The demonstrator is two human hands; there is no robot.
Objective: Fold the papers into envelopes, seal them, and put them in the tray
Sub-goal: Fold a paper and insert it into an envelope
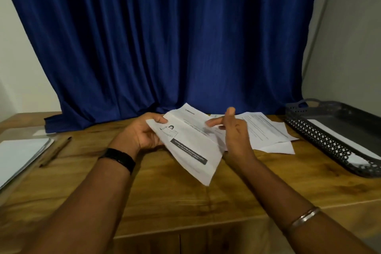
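Left hand (142, 136) fingers curl round the creased printed sheet (186, 144), holding it clear of the surface (165, 196), likely so the right hand (234, 130), fingers straight and spread just beside it, can fold; tray (321, 136) well right.

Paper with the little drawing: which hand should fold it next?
Probably right. The left hand grips the paper by its left edge, while the right hand is open beside it, holding nothing.

The curtain (165, 37) is deep blue with vertical pleats. The counter (165, 196) is warm brown — wood grain pattern. The folded paper (195, 138) is white with black print and one dark grey band. The tray (321, 137) is dark grey — its wall has a lattice of holes.
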